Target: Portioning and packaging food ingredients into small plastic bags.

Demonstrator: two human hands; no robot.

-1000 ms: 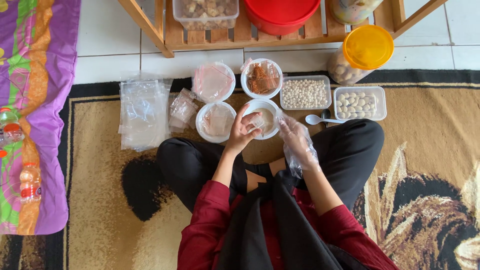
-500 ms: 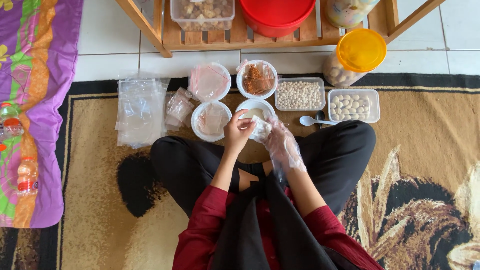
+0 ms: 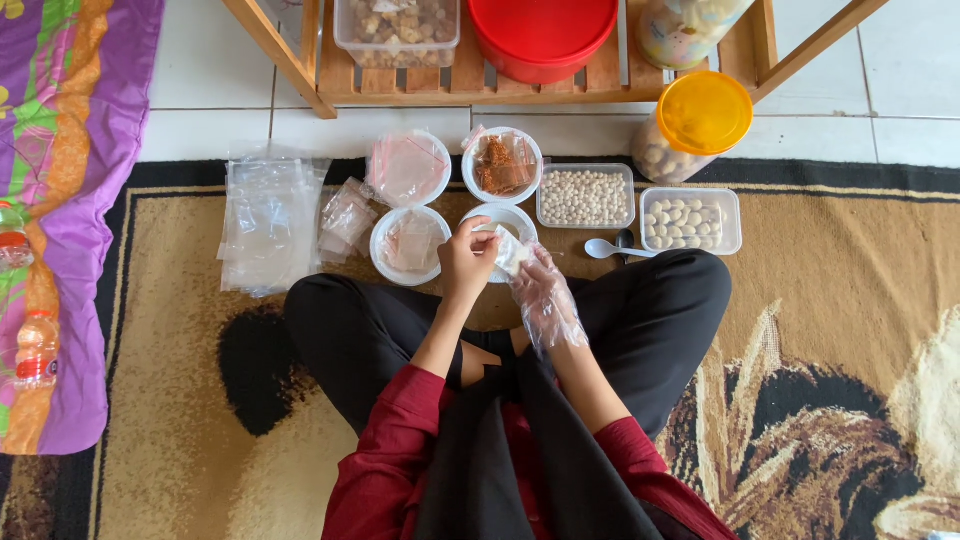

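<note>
Both hands have lifted a little off the white bowl (image 3: 505,222). Left hand (image 3: 466,262) and gloved right hand (image 3: 545,298) pinch a small plastic bag (image 3: 510,250); its inside is hard to see.

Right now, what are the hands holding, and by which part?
Both hands, left hand and gloved right hand, hold a small clear plastic pouch, apparently by its top edge.

Clear plastic bags (image 3: 268,222) stacked on carpet; small filled packet (image 3: 510,250) between hands.

rug (image 3: 150,420) | on floor | bowls (image 3: 410,245) 12 o'clock | plastic bags (image 3: 268,222) 10 o'clock | white spoon (image 3: 605,249) 1 o'clock
</note>
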